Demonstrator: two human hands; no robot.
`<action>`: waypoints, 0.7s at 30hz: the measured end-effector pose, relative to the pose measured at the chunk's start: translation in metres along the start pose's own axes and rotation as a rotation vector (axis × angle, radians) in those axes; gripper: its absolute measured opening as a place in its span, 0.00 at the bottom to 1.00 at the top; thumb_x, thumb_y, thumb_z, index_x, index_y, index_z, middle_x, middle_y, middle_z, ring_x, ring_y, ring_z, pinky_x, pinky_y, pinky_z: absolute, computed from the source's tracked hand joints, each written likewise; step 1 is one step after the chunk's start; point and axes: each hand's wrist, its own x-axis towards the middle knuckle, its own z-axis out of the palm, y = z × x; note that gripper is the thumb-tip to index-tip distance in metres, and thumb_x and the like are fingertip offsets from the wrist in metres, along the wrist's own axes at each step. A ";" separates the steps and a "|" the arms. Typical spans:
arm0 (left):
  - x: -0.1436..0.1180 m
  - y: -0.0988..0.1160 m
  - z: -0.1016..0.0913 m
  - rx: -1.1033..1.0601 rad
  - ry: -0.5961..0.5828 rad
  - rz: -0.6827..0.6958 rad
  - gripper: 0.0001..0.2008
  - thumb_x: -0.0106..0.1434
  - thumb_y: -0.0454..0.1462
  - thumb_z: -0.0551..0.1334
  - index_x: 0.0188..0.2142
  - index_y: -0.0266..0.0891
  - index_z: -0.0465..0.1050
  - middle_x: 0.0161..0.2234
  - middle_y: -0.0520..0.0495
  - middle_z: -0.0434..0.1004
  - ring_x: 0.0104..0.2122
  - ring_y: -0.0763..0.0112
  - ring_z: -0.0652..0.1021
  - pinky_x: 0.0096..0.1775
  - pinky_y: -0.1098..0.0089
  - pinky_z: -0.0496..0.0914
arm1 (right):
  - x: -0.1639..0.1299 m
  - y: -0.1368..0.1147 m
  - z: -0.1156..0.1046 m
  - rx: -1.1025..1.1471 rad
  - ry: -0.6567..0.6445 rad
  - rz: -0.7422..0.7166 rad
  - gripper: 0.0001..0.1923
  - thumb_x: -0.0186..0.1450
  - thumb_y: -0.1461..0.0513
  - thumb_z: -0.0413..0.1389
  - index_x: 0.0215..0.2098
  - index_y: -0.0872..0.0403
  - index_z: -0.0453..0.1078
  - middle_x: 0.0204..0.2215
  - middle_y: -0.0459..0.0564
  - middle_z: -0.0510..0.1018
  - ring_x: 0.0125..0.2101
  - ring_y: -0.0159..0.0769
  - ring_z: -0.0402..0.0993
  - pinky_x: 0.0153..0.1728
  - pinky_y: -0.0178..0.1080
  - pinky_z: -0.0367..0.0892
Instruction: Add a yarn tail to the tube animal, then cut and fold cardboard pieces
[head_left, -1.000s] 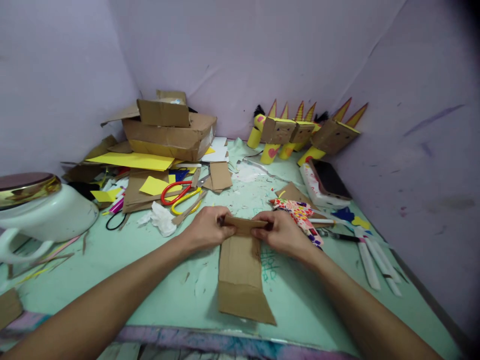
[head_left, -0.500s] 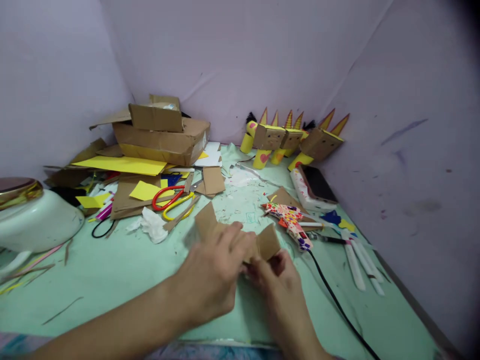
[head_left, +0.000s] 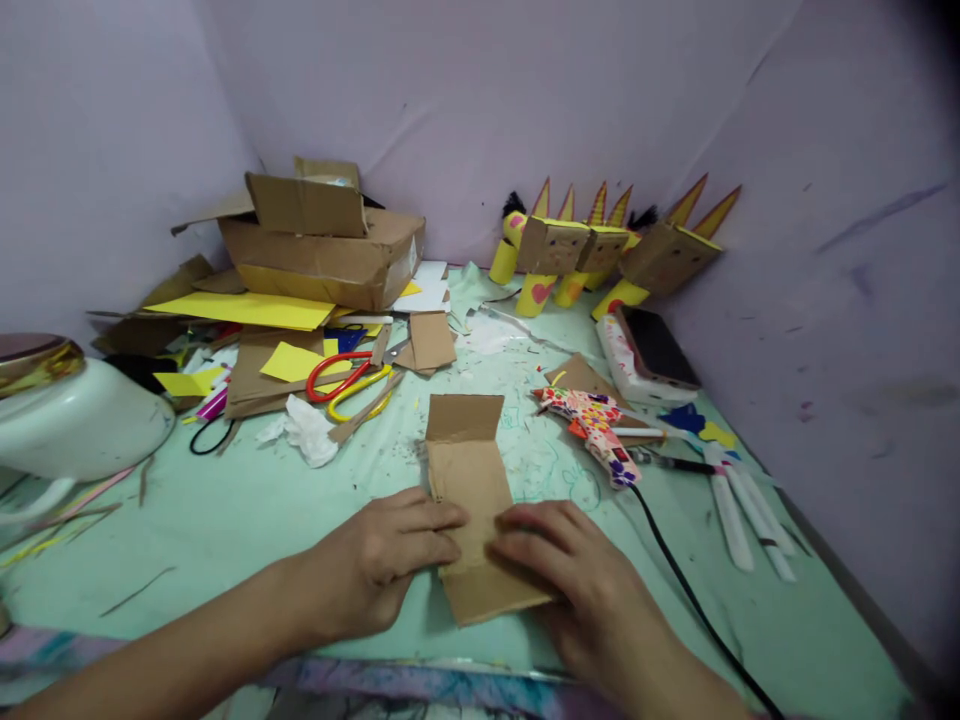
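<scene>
cardboard: brown strip [head_left: 469,490] flat on green table [head_left: 240,520], long axis running away from the person, far flap creased near the top, near end under both hands
left hand: [head_left: 382,565] palm down, fingers stretched flat, tips pressing strip's left edge near its lower end; nothing gripped
right hand: [head_left: 570,570] palm down, fingers flat over strip's lower right part; pressing, not grasping
key relation: strip lies between the hands and extends forward from them; both touch it, about equally near, left from the left edge, right from the right
glue gun: [head_left: 592,425] patterned, just right of strip's far half, black cord [head_left: 690,600] trailing toward the near right past the right hand
scissors: [head_left: 349,380] red and yellow handles, left of strip's far end, apart from it
tissue: [head_left: 304,435] crumpled, near scissors
box: [head_left: 322,250] back left, on yellow paper [head_left: 240,310]
figures: [head_left: 600,255] cardboard with yellow legs, against back wall
phone: [head_left: 656,350] on white case, right
glue sticks: [head_left: 742,520] white, far right
</scene>
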 end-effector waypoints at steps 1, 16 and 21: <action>0.000 0.003 -0.001 0.026 -0.033 -0.043 0.18 0.53 0.24 0.52 0.41 0.37 0.68 0.47 0.38 0.73 0.39 0.63 0.74 0.37 0.62 0.72 | 0.002 -0.003 0.005 -0.012 -0.007 -0.075 0.24 0.48 0.75 0.47 0.41 0.52 0.68 0.38 0.51 0.75 0.38 0.39 0.68 0.38 0.41 0.66; 0.002 0.016 0.012 -0.011 -0.050 -0.166 0.14 0.45 0.26 0.55 0.34 0.37 0.69 0.31 0.43 0.69 0.30 0.65 0.70 0.31 0.67 0.66 | 0.005 -0.005 0.014 0.123 -0.083 -0.115 0.19 0.52 0.75 0.48 0.39 0.55 0.69 0.33 0.53 0.76 0.33 0.38 0.69 0.32 0.39 0.67; 0.007 0.018 0.007 -0.089 -0.145 -0.225 0.14 0.48 0.25 0.53 0.33 0.36 0.70 0.29 0.45 0.68 0.30 0.67 0.69 0.30 0.69 0.64 | 0.006 0.000 0.012 0.141 -0.082 -0.069 0.19 0.52 0.74 0.50 0.40 0.55 0.70 0.33 0.53 0.74 0.32 0.38 0.68 0.30 0.39 0.65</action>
